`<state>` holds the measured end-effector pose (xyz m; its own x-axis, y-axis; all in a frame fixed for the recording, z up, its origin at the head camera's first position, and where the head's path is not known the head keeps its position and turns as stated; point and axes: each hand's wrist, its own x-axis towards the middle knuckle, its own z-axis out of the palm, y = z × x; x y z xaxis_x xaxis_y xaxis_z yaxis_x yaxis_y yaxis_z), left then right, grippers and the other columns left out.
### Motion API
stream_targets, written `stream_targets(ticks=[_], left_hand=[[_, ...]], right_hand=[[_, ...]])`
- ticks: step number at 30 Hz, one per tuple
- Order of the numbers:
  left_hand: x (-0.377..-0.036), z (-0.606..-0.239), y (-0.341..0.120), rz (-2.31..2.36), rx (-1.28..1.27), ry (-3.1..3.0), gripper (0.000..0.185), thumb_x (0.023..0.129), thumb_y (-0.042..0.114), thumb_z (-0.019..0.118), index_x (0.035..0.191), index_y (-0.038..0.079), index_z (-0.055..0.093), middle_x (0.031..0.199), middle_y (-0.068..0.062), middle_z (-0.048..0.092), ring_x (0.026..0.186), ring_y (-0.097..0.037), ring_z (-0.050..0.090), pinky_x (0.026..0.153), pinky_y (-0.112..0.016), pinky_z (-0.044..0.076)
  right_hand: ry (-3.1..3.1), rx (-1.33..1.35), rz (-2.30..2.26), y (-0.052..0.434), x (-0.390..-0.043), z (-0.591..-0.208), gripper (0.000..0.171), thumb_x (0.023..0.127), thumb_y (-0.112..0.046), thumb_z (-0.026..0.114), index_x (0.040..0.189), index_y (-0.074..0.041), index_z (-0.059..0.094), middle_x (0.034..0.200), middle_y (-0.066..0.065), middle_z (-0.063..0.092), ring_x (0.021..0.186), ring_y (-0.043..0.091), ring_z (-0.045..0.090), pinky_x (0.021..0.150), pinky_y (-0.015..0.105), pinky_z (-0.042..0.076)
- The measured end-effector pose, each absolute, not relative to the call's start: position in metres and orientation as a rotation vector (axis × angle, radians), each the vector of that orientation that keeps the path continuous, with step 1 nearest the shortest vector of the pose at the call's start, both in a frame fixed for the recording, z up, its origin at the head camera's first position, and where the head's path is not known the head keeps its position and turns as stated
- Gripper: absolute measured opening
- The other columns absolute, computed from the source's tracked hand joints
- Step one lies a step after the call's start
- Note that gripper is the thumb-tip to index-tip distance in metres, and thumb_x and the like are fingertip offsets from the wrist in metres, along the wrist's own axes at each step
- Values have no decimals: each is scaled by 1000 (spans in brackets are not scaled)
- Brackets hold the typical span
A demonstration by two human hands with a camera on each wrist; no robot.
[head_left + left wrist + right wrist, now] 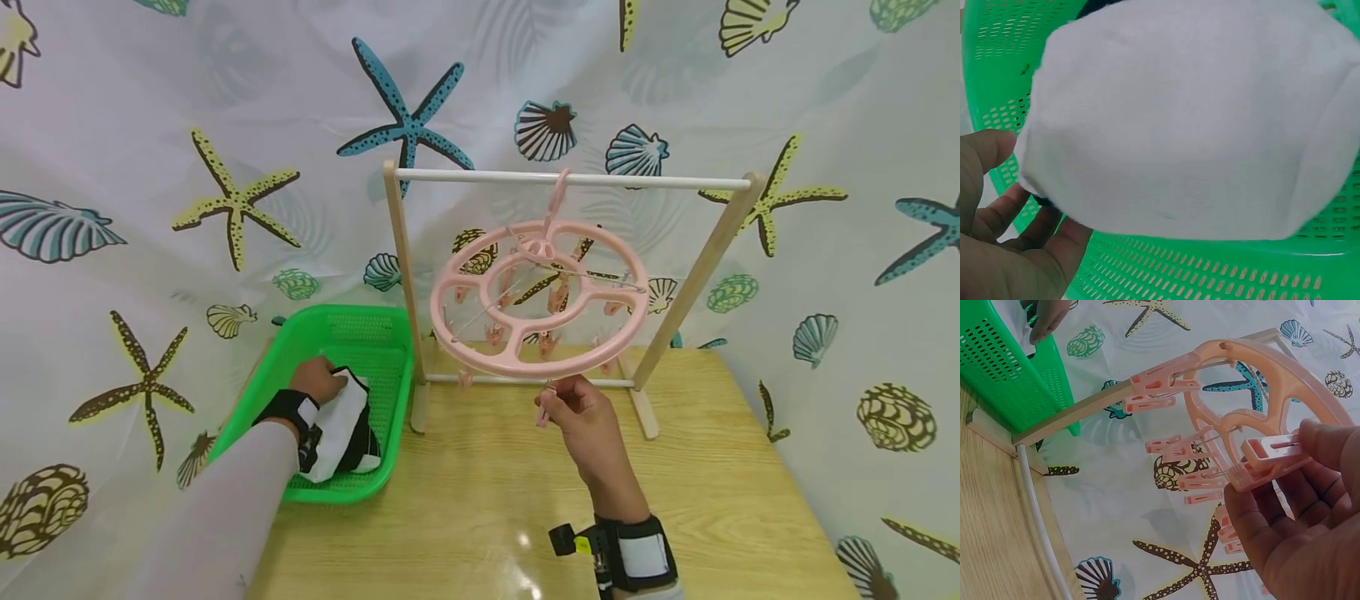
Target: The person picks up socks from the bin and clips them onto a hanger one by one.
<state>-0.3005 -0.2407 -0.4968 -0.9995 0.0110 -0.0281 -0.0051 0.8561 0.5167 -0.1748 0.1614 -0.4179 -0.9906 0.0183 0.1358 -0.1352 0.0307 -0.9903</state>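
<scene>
In the head view my left hand reaches into the green basket and pinches the top edge of a white cloth. Dark cloth lies against its right side. The left wrist view shows the white cloth spread wide, its edge between thumb and fingers. Below the front rim of the round pink hanger, my right hand pinches a pink clothespin between thumb and fingers. Several more clothespins dangle from the hanger's ring.
The hanger hooks over the white bar of a wooden stand. Both stand and basket rest on a wooden table. A patterned sheet with starfish and shells hangs behind and beside the table.
</scene>
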Motion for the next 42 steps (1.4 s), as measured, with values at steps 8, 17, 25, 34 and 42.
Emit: stream_targets(ticks=[8,17,25,34,42], left_hand=[[-287,-491,-238,788,-13,3024,44,86,3,54,54,18,26,54,6,18,49,-11,19,49,-26,21],[-293,-502,-241,654,-48,3048,43,93,6,50,55,15,33,52,0,33,50,-20,38,50,-34,33],[-291,-477,-221,614,-94,3147,42,97,7,49,55,9,50,58,-12,56,57,-32,59,47,-38,41],[-291,-453,-201,686,-42,3191,24,94,0,45,84,-6,65,78,-22,64,66,-34,60,54,-41,47],[-268,-428,-187,1090,-13,3096,31,98,4,44,120,-12,59,94,-28,63,66,-32,54,60,-43,42]], right_hand=[[-2180,105,2104,162,-177,-420,17,98,-9,63,102,6,56,91,18,61,85,27,62,76,32,53],[-2148,158,2132,160,-175,-422,18,99,-8,62,102,8,55,94,20,61,84,22,62,76,31,53],[-2149,183,2121,160,-176,-422,17,98,-6,61,103,9,55,93,20,61,86,25,63,77,32,53],[-2161,142,2121,163,-176,-421,15,98,-6,61,103,8,56,90,17,61,87,24,63,81,33,53],[-2128,144,2148,163,-176,-422,13,98,-5,61,102,6,56,89,14,60,86,25,63,81,33,54]])
